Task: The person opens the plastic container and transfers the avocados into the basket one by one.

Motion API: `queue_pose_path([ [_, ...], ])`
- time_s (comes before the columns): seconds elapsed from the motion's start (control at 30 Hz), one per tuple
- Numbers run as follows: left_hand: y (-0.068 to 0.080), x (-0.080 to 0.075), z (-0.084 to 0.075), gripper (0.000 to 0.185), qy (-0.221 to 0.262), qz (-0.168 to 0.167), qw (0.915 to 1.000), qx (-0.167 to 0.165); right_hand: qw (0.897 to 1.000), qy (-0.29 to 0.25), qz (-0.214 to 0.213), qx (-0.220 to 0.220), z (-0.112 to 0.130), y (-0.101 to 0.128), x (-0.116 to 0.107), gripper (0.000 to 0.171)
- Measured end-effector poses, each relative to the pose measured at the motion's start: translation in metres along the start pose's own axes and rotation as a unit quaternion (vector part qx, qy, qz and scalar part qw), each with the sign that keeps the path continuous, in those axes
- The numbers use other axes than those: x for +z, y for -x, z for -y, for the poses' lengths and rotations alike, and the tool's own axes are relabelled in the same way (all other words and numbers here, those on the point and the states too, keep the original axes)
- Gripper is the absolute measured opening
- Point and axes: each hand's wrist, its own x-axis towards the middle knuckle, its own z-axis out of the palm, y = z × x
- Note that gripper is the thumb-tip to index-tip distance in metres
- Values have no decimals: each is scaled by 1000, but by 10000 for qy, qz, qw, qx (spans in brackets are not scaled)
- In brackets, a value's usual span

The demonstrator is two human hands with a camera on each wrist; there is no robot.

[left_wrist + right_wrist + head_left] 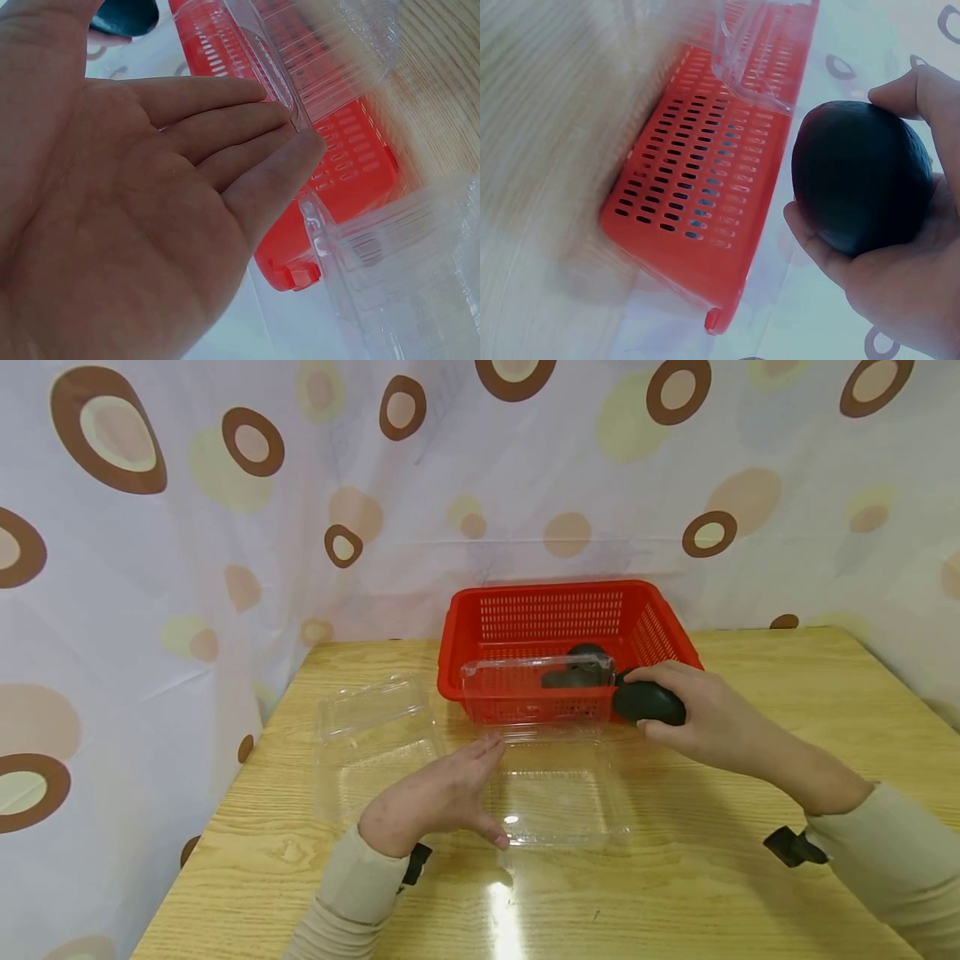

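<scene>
My right hand grips a dark avocado at the front right of the red basket; the right wrist view shows the smooth avocado between thumb and fingers. Straight-fingered, my left hand lies along the left side of an opened clear plastic clamshell box. Its palm and extended fingers hold nothing in the left wrist view. The box's lid stands up in front of the basket. More dark rounded things lie inside the basket, partly seen through the lid.
A second clear plastic box, also opened, lies left of the first one. Both boxes and the basket stand on a wooden table. Behind the table hangs a patterned curtain.
</scene>
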Motion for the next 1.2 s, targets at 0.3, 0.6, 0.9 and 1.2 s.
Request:
queue_pose_path([
  [0.3,0,-1,0,120,45,32,10000,-83,9998,42,-92,141,1,-4,-9,43],
  [0.6,0,-1,-1,120,5,18,9999,-104,9986,64,-213,478,-2,-9,-14,43],
  [0.9,-1,1,0,120,57,18,9998,-174,9981,100,-237,559,-17,-22,-14,42],
  [1.2,-1,0,-1,120,86,31,9998,-148,9961,90,-37,875,-26,-39,-10,52],
])
